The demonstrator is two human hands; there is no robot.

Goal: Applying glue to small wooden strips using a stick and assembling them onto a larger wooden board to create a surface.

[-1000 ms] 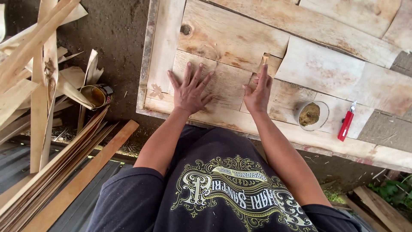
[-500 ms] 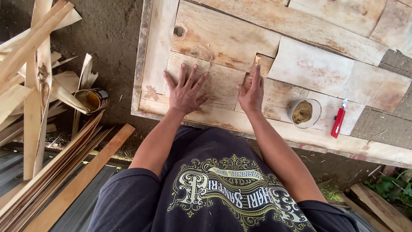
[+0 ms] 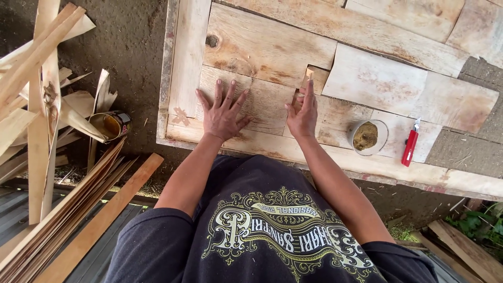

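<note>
Wooden panel (image 3: 262, 47): both hands' fingers spread flat, gripping nothing; veneer piece (image 3: 262, 105) seemingly beneath.

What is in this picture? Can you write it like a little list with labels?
Place: a wooden panel made of flat wood pieces, lying over dirt ground
Left hand: flat, fingers spread, pressing a wood piece
Right hand: flat on the panel, fingertips at a small wood chip
Near right hand: a round cup of brownish paste and a red utility knife
Off the panel, left: an open tin can among thin wood strips
Person: dark printed shirt
</note>
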